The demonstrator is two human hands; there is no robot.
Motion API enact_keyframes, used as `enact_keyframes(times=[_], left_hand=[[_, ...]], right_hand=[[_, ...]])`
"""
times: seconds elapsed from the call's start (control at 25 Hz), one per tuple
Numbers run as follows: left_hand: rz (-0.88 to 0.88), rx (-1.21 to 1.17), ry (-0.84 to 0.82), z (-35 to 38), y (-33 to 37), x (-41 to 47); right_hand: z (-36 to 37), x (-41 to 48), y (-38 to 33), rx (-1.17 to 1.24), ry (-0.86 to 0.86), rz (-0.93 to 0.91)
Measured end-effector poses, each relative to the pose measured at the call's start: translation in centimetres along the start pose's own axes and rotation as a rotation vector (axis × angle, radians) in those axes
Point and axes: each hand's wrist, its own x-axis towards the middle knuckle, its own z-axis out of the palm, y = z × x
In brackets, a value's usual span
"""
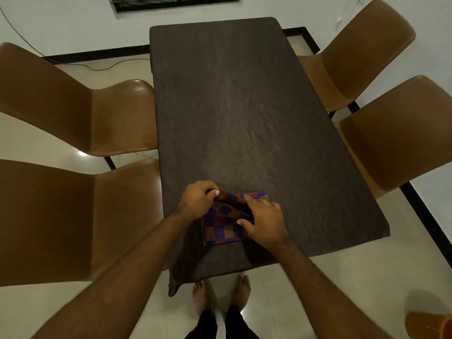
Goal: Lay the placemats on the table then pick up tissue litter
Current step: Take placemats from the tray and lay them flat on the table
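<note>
Folded checked placemats lie at the six-o'clock end of the bench. The left hand grips a lifted fold at their ten o'clock. The right hand apparently pinches their three-o'clock edge.

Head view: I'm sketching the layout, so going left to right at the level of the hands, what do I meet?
The near left chair → left hand → placemats, folded and held by both hands → right hand → near right chair.
</note>
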Motion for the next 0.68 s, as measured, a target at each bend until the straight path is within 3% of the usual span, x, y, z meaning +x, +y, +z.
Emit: enact_keyframes(times=[0.16, 0.24, 0.32, 0.48, 0.68], left_hand=[[-0.010, -0.198, -0.106, -0.4, 1.0, -0.2], [0.028, -0.144, -0.193, -0.9, 0.5, -0.2], [0.018, -0.025, -0.240, -1.1, -0.8, -0.1], [-0.133, -0.089, -0.264, -0.4, -3.3, -0.6], [-0.205, -0.306, -0.243, -2.0, -4.3, -0.9]], right_hand=[[-0.4, 1.5, -2.8, -0.037, 0.021, 0.024], [-1.0, 2.1, -3.7, 0.076, 0.068, 0.064], [-2.5, 2.0, -3.8, 0.245, 0.053, 0.074], [-8.0, 2.0, -3.2, 0.793, -0.057, 0.188], [-13.2, 2.7, -0.2, 1.308, 0.128, 0.350]])
